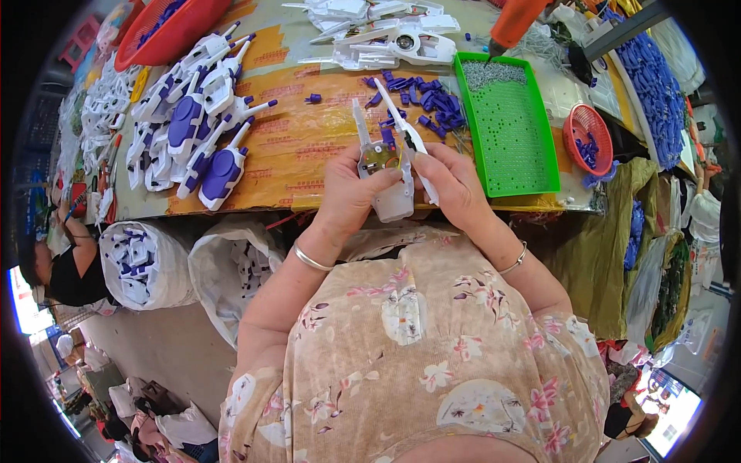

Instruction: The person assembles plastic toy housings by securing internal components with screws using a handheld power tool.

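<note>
At the table's front edge my left hand (344,191) is closed around an open white plastic housing half (395,204). A small circuit board (380,158) and thin wires show inside it. My left thumb presses over its inner side. Tilted beside it is a narrow white shell half (401,117), pinched by my right hand (454,184). The two halves stand apart at the top and come close together near my fingers. Just beyond them lie loose small purple plastic parts (440,104) on the taped brown table covering (309,147).
A green tray (546,162) with small screws (494,75) sits right, under an orange electric screwdriver (513,27). Beside it is a red basket (580,112). White-and-purple devices (185,123) are piled left; white housings (405,42) lie behind. White sacks (174,270) stand below the table.
</note>
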`<state>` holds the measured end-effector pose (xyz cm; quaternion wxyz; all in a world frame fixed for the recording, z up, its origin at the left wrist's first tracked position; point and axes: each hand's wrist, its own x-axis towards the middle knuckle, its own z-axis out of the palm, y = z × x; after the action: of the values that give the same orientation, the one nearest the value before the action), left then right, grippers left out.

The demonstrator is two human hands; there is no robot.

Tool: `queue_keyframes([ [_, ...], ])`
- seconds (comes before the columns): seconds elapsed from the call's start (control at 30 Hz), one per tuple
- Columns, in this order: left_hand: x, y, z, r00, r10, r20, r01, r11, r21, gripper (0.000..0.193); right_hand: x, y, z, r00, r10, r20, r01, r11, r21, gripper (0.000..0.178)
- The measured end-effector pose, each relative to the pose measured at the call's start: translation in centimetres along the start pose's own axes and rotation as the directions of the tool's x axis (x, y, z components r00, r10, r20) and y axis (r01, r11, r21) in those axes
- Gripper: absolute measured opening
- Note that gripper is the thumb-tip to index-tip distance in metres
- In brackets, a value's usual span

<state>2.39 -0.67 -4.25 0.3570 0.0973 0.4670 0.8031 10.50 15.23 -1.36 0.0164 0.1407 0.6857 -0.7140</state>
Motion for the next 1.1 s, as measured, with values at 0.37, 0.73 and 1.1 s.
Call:
queue_keyframes([
  [0.37, 1.0, 0.1, 1.4, 0.978, 0.012, -0.208, -0.024, 0.998, -0.055, 0.028, 0.1, 0.8, 1.8, 0.821, -0.569, 0.035, 0.493, 0.677, -0.546, 0.066],
  [0.73, 0.8, -1.0, 1.3, 0.962, 0.21, -0.177, -0.208, 0.978, 0.034, 0.027, -0.6, 1.2, 2.8, 0.778, -0.627, -0.039, 0.479, 0.633, -0.608, 0.078],
  [1.1, 0.6, -0.8, 1.5, 0.972, 0.199, -0.123, -0.211, 0.973, -0.092, 0.032, -0.4, 1.1, 2.9, 0.767, -0.639, -0.055, 0.477, 0.625, -0.619, 0.077],
])
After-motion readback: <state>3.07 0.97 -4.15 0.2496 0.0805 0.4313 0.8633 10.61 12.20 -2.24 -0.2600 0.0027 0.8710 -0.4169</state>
